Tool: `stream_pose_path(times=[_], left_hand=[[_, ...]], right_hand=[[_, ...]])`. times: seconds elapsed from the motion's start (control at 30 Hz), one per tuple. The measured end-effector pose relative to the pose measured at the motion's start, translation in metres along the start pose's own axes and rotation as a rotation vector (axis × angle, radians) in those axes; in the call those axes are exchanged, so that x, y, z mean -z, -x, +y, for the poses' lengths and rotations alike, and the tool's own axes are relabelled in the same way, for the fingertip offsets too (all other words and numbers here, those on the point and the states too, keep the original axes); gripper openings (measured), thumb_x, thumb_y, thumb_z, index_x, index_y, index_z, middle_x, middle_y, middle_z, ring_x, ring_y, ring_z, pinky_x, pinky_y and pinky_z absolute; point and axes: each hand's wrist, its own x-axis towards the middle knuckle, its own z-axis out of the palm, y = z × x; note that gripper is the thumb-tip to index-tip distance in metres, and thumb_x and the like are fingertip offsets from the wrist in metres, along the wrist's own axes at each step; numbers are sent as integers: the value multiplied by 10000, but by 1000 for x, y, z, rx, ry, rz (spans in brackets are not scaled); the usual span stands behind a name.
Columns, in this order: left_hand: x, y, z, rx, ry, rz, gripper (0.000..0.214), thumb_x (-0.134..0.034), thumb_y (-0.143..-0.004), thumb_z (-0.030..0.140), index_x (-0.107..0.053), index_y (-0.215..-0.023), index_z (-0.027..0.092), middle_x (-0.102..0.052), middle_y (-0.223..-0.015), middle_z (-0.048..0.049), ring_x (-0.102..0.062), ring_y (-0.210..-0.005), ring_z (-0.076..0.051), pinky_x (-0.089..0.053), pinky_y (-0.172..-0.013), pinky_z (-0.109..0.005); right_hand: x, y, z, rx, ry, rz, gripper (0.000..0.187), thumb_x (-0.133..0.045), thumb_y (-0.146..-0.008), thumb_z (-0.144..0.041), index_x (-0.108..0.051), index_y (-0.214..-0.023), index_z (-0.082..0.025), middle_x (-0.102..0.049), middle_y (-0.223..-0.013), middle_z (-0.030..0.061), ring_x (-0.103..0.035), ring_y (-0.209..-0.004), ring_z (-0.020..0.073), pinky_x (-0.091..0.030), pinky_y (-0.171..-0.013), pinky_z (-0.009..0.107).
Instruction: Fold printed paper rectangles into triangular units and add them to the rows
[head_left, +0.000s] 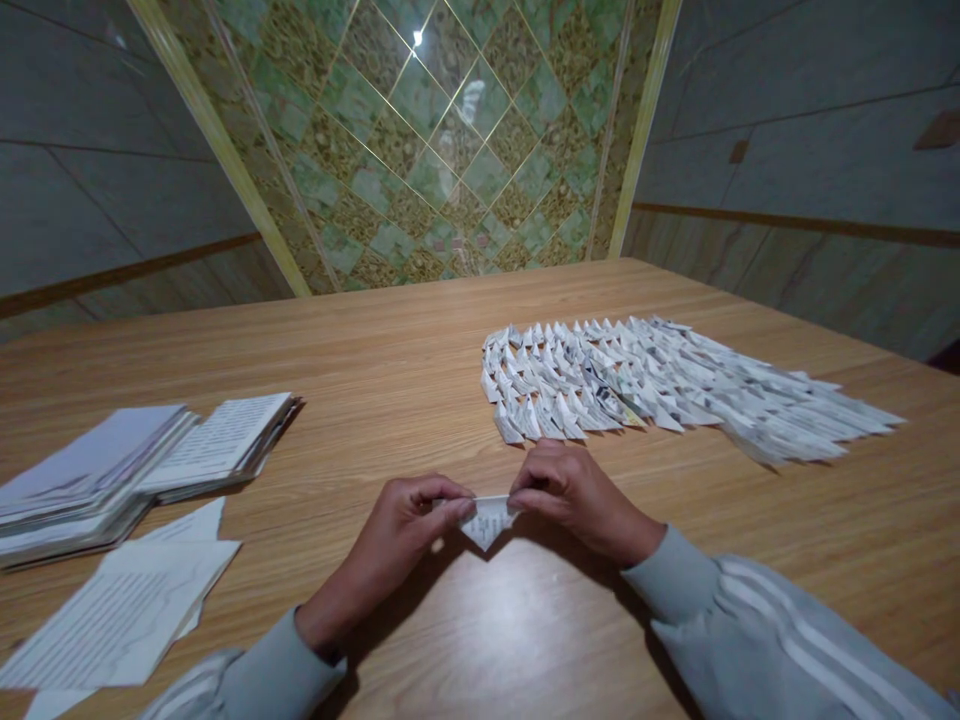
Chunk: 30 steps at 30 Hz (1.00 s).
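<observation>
A small folded piece of printed paper [487, 520], pointed downward like a triangle, is pinched between both hands just above the wooden table [420, 340]. My left hand [394, 545] grips its left corner with fingers closed. My right hand [574, 495] grips its right corner, fingers also closed. Both wrists wear grey sleeves, the right with white stripes.
Rows of several finished folded paper pieces [660, 385] lie in a wide patch beyond my right hand. At the left edge lie an open book [135, 465] and loose printed pages [127, 610]. Tiled walls stand behind the table.
</observation>
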Motion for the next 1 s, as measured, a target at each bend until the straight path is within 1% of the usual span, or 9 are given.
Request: stream_pose_path(times=[0.13,0.27,0.37,0.43,0.57,0.67,0.87,0.93,1.0], left_hand=[[2,2,1,8,6,-4,191,-672,-845,297,-757,-755,152,-680,-648,-20,-560,-571,-135,-418,-537,-231],[1,5,11,-129,-139,34,201,-637,-867,275,-761,-756,163,-723,-701,-46,-630,-653,-173,-459,-619,-258],[-3,7,15,-256,-270,-9,195,-643,-864,273,-782,-762,182,-740,-727,-50,-652,-677,-179,-460,-645,-260],[-6,6,14,-298,-307,-18,191,-650,-862,273,-790,-760,193,-741,-711,-46,-654,-666,-175,-456,-640,-256],[-4,3,9,-230,-276,-30,172,-666,-838,263,-799,-753,195,-748,-688,-45,-663,-650,-179,-464,-622,-251],[2,0,9,-153,-219,-44,173,-668,-817,269,-792,-734,181,-748,-678,-48,-655,-626,-181,-472,-590,-249],[11,-2,9,-72,-117,-32,175,-667,-821,272,-784,-738,172,-744,-718,-55,-648,-652,-181,-495,-588,-254],[14,-3,9,-46,-80,14,166,-680,-814,275,-767,-715,174,-726,-698,-46,-644,-644,-180,-503,-590,-261],[14,-3,10,-38,-29,132,168,-681,-826,303,-739,-733,175,-705,-690,-38,-650,-655,-185,-516,-608,-274]], right_hand=[[13,3,1,-65,-47,-29,151,-778,-783,-98,-697,-671,-158,-647,-642,-6,-570,-650,134,-394,-623,234],[20,4,-1,-184,-51,59,175,-685,-865,-140,-686,-691,-155,-663,-688,10,-581,-682,147,-404,-647,250],[9,3,-8,-106,-92,-43,76,-666,-897,-178,-724,-856,-153,-705,-806,31,-604,-772,162,-414,-696,258],[-2,3,-13,-69,-94,-129,59,-704,-872,-177,-727,-824,-151,-692,-750,20,-601,-761,160,-402,-685,249],[-11,5,-14,-125,-70,-149,92,-756,-791,-85,-708,-747,-150,-671,-706,1,-582,-700,142,-378,-643,230],[-6,6,-11,-130,-63,-153,96,-735,-808,-84,-700,-751,-152,-666,-717,1,-583,-711,143,-378,-651,231],[4,6,-12,-156,-112,-155,115,-698,-825,-86,-680,-732,-152,-644,-702,-11,-575,-695,134,-375,-650,231],[6,6,-11,-168,-137,-134,124,-681,-830,-102,-667,-717,-153,-635,-690,-14,-571,-676,131,-375,-633,229],[7,6,-10,-213,-149,-44,130,-648,-844,-127,-652,-717,-157,-628,-682,-13,-562,-653,132,-378,-613,229]])
